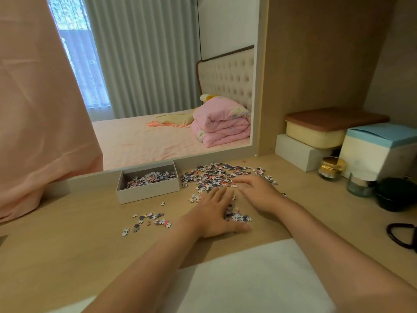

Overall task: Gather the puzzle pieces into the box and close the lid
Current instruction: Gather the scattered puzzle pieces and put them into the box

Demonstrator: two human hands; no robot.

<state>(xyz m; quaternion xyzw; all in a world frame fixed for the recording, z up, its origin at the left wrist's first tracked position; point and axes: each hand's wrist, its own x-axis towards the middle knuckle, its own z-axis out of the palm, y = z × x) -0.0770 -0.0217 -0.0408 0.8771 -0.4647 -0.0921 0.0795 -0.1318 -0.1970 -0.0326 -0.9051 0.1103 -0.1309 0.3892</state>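
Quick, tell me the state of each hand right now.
Left hand: open, fingers flat on the puzzle pieces, holding nothing.
Right hand: open, fingers spread over the puzzle pieces, slightly blurred, nothing visibly held.

White box (147,190); pink-blue-white puzzle pieces (214,175)

Daylight is coming through a window (74,53) beside grey curtains (144,57), showing in a mirror (225,23) above the wooden desk (67,233); a folded pink quilt (222,123) is lying on the bed (140,141).
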